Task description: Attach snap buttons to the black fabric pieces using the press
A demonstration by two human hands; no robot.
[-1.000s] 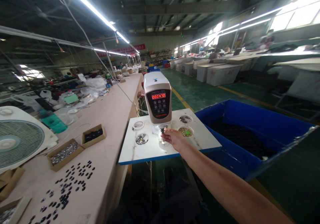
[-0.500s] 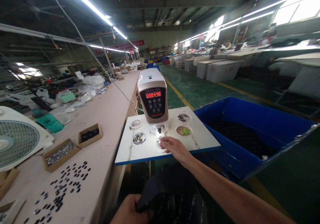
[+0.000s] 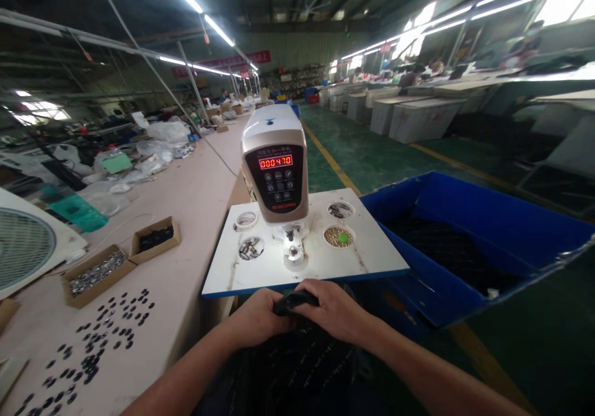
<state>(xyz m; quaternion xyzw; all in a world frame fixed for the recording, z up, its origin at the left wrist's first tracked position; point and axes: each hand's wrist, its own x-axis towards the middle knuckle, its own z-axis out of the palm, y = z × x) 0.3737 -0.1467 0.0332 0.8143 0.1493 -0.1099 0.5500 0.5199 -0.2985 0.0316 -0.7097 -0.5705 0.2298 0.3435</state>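
Observation:
Both of my hands grip a piece of black printed fabric (image 3: 309, 366) just below the front edge of the white machine board (image 3: 372, 255). My left hand (image 3: 263, 317) is closed on its left upper edge, my right hand (image 3: 330, 307) on the right upper edge, with a dark fold between them. Directly ahead stands the snap fastening machine (image 3: 274, 168), its red display reading 000470. The small lit die (image 3: 294, 253) below its head lies beyond my fingers, not touched by either hand. What lies under the fabric is hidden.
Recessed cups in the board hold small metal parts (image 3: 251, 249) and brass pieces (image 3: 338, 237). At left, the long table bears cardboard boxes (image 3: 95, 276), scattered black caps (image 3: 93, 354) and a fan (image 3: 28, 242). A blue bin (image 3: 465, 230) with dark fabric stands at right.
My right hand has come back from the machine's die to the fabric. My left hand has risen with the fabric toward the board's edge. The view has shifted slightly.

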